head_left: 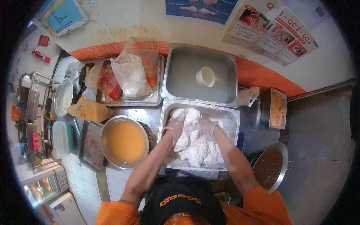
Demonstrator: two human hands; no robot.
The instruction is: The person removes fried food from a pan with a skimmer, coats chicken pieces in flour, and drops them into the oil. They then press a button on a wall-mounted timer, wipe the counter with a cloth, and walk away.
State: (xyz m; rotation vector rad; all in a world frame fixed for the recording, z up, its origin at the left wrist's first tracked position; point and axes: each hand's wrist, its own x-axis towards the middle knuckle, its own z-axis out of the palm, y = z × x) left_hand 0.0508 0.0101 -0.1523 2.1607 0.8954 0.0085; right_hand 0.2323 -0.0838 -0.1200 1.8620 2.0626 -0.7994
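Note:
A rectangular metal pan (237,127) in front of me holds white flour and several lumpy pieces coated in it. These floured pieces (197,153) look like chicken. My left hand (175,128), in a clear plastic glove, reaches into the flour at the pan's left side, against the pieces. From the right, my right hand (207,126), also gloved, is sunk into the flour beside the same heap. Flour and the pieces hide most of the fingers on both hands, so their grip does not show.
Behind stands a deep metal pan (180,99) of cloudy liquid with a white cup (206,77) in it. To the left are a steel bowl (105,150) of orange liquid and a tray bearing a white plastic bag (131,75). A round pan (268,168) of brown liquid sits at right.

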